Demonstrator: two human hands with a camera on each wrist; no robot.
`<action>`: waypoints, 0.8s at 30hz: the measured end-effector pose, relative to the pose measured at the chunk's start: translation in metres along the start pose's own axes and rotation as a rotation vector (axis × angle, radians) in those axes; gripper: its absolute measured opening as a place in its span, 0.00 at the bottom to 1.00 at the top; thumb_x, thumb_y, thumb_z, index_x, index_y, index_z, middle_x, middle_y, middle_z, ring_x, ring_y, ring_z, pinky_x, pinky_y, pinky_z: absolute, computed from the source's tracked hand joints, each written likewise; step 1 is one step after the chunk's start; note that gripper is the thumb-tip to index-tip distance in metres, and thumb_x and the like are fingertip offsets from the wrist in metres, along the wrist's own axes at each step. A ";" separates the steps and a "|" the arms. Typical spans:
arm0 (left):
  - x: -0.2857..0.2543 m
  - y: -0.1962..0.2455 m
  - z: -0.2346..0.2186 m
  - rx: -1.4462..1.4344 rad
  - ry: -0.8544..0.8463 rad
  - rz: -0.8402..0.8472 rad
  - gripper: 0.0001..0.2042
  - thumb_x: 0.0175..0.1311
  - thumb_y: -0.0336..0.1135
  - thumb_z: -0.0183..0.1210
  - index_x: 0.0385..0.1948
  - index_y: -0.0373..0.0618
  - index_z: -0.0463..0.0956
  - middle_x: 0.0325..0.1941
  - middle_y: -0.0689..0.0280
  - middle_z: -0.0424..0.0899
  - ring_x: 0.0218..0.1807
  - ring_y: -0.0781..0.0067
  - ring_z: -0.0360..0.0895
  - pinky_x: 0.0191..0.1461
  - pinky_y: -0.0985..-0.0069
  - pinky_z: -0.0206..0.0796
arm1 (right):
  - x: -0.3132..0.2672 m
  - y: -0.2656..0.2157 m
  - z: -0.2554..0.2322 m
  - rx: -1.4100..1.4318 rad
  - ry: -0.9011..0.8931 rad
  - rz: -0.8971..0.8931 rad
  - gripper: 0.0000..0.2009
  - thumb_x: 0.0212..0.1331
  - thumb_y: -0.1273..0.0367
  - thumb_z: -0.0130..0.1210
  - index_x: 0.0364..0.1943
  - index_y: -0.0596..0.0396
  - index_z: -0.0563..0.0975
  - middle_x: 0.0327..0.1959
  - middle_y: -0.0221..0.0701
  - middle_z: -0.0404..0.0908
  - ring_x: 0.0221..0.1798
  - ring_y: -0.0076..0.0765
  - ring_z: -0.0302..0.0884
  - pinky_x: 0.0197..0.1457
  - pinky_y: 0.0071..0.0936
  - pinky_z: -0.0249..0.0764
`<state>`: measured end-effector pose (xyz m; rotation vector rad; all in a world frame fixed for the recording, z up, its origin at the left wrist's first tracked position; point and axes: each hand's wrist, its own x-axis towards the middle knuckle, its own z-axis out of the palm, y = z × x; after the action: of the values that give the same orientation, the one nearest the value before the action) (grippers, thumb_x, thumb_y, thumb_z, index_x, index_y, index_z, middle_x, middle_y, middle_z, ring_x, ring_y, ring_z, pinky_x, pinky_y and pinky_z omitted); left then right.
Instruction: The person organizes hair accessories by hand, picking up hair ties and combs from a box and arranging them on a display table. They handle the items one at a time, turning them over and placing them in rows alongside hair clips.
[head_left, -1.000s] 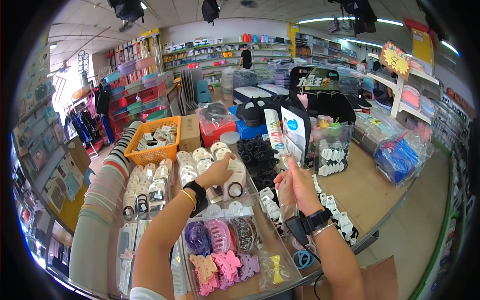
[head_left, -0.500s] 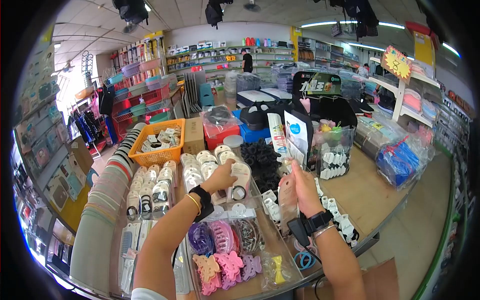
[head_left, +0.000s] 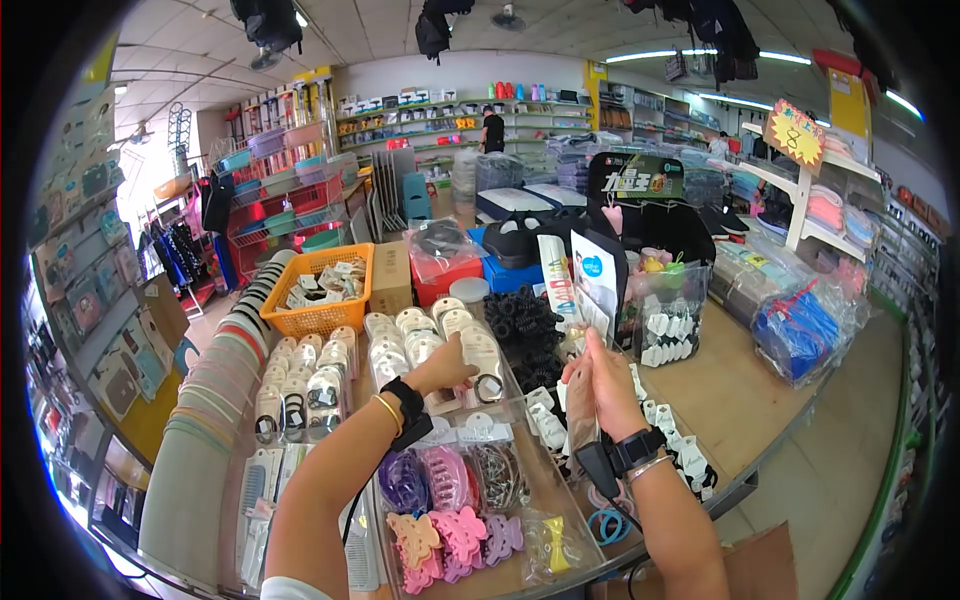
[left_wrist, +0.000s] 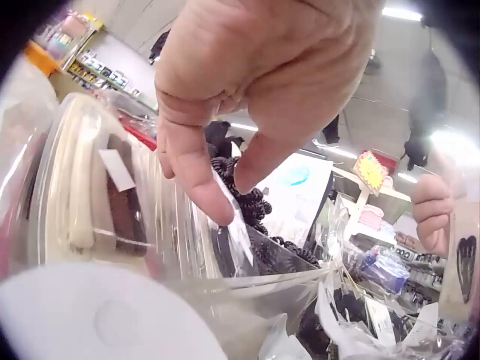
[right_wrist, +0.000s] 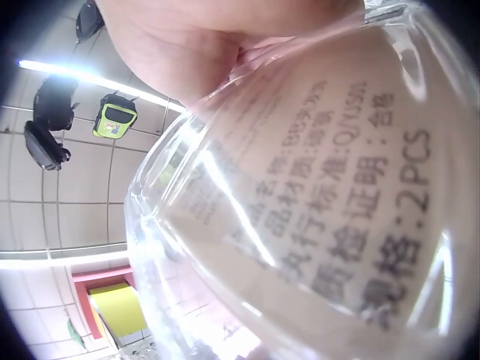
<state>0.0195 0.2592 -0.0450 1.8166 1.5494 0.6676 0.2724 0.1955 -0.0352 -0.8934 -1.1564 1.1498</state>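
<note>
My left hand (head_left: pixel 445 372) reaches down among carded hair ties (head_left: pixel 483 360) in a clear tray. In the left wrist view its thumb and a finger (left_wrist: pixel 201 180) pinch the edge of a hair-tie pack (left_wrist: pixel 238 225) with a white label. My right hand (head_left: pixel 612 392) holds up a clear pack (head_left: pixel 580 405) with a pinkish-beige card. Printed Chinese text and "2PCS" fill the card's back (right_wrist: pixel 330 195) in the right wrist view. A black looped hair accessory (left_wrist: pixel 466 262) shows on its other side in the left wrist view.
Nearer me, a clear tray holds hair claws (head_left: pixel 458 530). An orange basket (head_left: pixel 318 318) stands behind more carded ties. Black coiled hair ties (head_left: pixel 522 325) lie between the hands. A hairband roll (head_left: pixel 195 460) lines the left; a clear box (head_left: pixel 672 315) stands right.
My left hand has shifted slightly down and right over the packs, with its fingers lower among them. My right hand keeps the pack, now turned more edge-on.
</note>
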 end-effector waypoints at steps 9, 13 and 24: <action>-0.073 0.092 0.008 0.199 0.052 1.008 0.33 0.47 0.22 0.57 0.59 0.51 0.57 0.57 0.56 0.60 0.50 0.57 0.69 0.49 0.71 0.67 | -0.009 -0.014 0.008 0.198 0.028 0.106 0.20 0.60 0.49 0.45 0.21 0.48 0.69 0.16 0.29 0.73 0.17 0.20 0.67 0.21 0.18 0.63; -0.098 0.123 0.022 0.254 -0.110 1.106 0.29 0.46 0.20 0.55 0.55 0.52 0.63 0.59 0.57 0.58 0.53 0.58 0.66 0.52 0.69 0.65 | -0.015 -0.012 0.009 0.254 -0.050 0.036 0.19 0.59 0.52 0.48 0.23 0.52 0.74 0.22 0.24 0.73 0.24 0.17 0.69 0.24 0.17 0.64; -0.069 0.106 -0.032 0.304 0.110 1.108 0.10 0.47 0.22 0.59 0.31 0.43 0.68 0.40 0.61 0.70 0.46 0.60 0.69 0.50 0.69 0.61 | -0.008 -0.017 0.004 0.186 -0.041 0.140 0.20 0.62 0.51 0.41 0.22 0.51 0.69 0.24 0.33 0.77 0.22 0.24 0.72 0.28 0.21 0.71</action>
<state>0.0536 0.1866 0.0577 2.8858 0.5810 1.0465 0.2715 0.1840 -0.0201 -0.8199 -1.0133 1.3721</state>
